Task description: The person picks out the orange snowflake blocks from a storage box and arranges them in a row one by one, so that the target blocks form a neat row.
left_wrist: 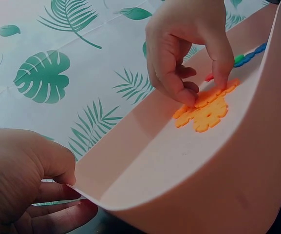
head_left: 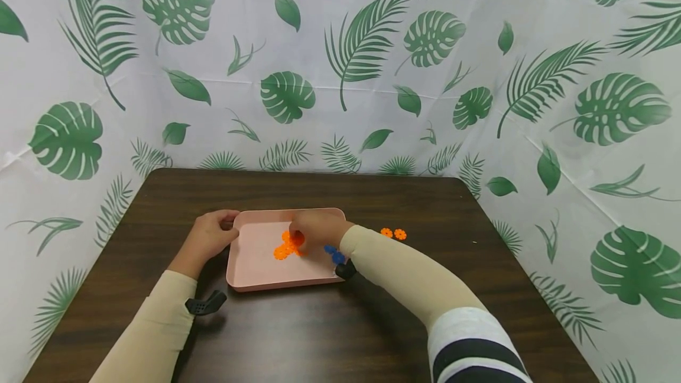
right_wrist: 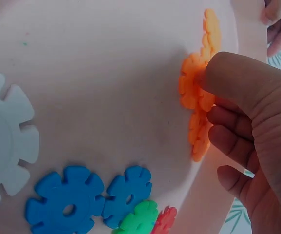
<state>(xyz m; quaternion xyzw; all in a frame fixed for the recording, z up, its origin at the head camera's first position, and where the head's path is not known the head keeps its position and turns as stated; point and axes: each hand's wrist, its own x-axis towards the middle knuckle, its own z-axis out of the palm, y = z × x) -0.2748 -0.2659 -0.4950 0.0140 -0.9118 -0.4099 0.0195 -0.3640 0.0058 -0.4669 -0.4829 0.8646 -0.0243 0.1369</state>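
A pink tray [head_left: 255, 268] lies on the table. My left hand [head_left: 209, 238] pinches its left rim, thumb at the edge and fingers outside, as the left wrist view shows. Over the tray's middle, my right hand [head_left: 321, 228] pinches an orange notched building disc [right_wrist: 191, 80] between thumb and fingers. More orange discs [head_left: 281, 252] lie around and under those fingertips; whether they are joined I cannot tell. Inside the tray are also blue discs [right_wrist: 65, 195], a green disc [right_wrist: 141, 218], a red disc [right_wrist: 165, 220] and a white disc [right_wrist: 21, 146].
Two orange discs [head_left: 393, 233] lie on the dark wooden table [head_left: 298, 336] to the tray's right, beyond the right forearm. A leaf-patterned cloth [head_left: 314, 40] hangs behind the table. Dark wrist devices [head_left: 206, 303] are worn on both arms.
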